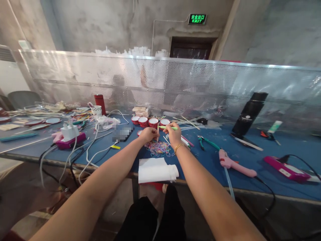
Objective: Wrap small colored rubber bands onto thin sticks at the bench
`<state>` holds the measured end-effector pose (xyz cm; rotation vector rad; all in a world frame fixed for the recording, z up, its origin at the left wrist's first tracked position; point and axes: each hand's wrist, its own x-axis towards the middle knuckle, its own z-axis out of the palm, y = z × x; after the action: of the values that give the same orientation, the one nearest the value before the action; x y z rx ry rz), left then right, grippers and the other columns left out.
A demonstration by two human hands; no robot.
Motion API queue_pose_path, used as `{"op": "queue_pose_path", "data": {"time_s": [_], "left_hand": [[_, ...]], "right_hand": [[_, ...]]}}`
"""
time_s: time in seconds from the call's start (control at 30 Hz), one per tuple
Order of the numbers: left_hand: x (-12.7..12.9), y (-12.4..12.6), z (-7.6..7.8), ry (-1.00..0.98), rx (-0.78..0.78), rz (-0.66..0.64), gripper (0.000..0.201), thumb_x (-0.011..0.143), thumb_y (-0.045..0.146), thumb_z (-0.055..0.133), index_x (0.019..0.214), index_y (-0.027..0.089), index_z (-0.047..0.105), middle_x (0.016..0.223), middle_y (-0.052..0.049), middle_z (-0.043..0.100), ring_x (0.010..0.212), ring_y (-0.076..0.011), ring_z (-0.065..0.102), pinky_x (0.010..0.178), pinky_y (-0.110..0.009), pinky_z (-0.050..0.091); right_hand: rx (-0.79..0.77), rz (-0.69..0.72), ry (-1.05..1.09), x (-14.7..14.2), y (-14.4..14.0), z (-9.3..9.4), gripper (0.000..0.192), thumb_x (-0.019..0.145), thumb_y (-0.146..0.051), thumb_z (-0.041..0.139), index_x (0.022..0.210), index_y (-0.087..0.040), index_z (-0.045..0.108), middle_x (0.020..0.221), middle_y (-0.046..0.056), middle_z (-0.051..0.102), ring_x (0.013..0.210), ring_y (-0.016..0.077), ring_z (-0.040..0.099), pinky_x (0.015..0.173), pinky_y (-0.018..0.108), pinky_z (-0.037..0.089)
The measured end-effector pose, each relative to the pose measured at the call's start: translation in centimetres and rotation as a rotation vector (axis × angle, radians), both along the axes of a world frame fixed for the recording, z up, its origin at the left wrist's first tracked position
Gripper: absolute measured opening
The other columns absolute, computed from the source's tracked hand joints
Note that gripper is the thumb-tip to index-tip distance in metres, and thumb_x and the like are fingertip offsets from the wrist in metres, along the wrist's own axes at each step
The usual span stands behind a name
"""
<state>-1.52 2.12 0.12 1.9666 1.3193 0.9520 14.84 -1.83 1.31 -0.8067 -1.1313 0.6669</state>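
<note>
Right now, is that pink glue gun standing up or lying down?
Lying down. The pink glue gun rests flat on its side on the blue table, right of both hands, with neither hand touching it.

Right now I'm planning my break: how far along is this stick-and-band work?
Done: nothing finished shows. In hand: the right hand holds a green stick; the left hand pinches a thin pale stick. Left: a heap of coloured rubber bands and loose sticks wait on the blue table.

Blue table (250,167) — pink glue gun (235,164), white cloth (156,170), perhaps pliers (207,142).
</note>
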Motion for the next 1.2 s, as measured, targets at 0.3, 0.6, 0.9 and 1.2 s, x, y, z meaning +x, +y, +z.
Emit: {"op": "queue_pose_path", "data": {"time_s": [0.3, 0.6, 0.9, 1.2], "left_hand": [[0.1, -1.3, 1.3, 0.088, 0.056, -0.04, 0.018, 0.077, 0.032, 0.073, 0.069, 0.016, 0.07, 0.066, -0.002, 0.072, 0.057, -0.0121, 0.058, 0.055, -0.022, 0.04], [0.0, 0.0, 0.5, 0.09, 0.05, -0.052, 0.019, 0.08, 0.032, 0.07, 0.07, 0.016, 0.071, 0.066, -0.002, 0.071, 0.058, -0.0124, 0.058, 0.059, -0.023, 0.043], [-0.1, -1.4, 0.7, 0.067, 0.065, 0.001, 0.015, 0.081, 0.029, 0.07, 0.073, 0.016, 0.071, 0.069, -0.002, 0.073, 0.062, -0.0126, 0.062, 0.06, -0.022, 0.043], [-0.1, -0.4, 0.3, 0.055, 0.071, -0.031, 0.016, 0.077, 0.031, 0.073, 0.071, 0.016, 0.071, 0.066, -0.001, 0.071, 0.059, -0.0121, 0.06, 0.059, -0.023, 0.044]], "right_hand": [[-0.014, -0.002, 0.019, 0.0, -0.4, 0.1, 0.01, 0.069, -0.033, 0.059, 0.067, -0.024, 0.054, 0.056, -0.003, 0.063, 0.055, 0.0148, 0.057, 0.059, 0.027, 0.046], [0.005, -0.008, 0.044, 0.2, -0.1, 0.2, 0.01, 0.067, -0.032, 0.06, 0.065, -0.024, 0.055, 0.055, -0.003, 0.063, 0.054, 0.0148, 0.055, 0.058, 0.027, 0.046], [0.021, 0.01, 0.03, 0.1, 0.1, -0.1, 0.01, 0.068, -0.031, 0.06, 0.066, -0.024, 0.054, 0.054, -0.003, 0.063, 0.053, 0.0143, 0.056, 0.057, 0.026, 0.045], [0.038, 0.01, -0.03, 0.0, 0.2, 0.0, 0.011, 0.069, -0.033, 0.06, 0.065, -0.024, 0.055, 0.056, -0.003, 0.064, 0.054, 0.0146, 0.056, 0.058, 0.027, 0.045]]}}
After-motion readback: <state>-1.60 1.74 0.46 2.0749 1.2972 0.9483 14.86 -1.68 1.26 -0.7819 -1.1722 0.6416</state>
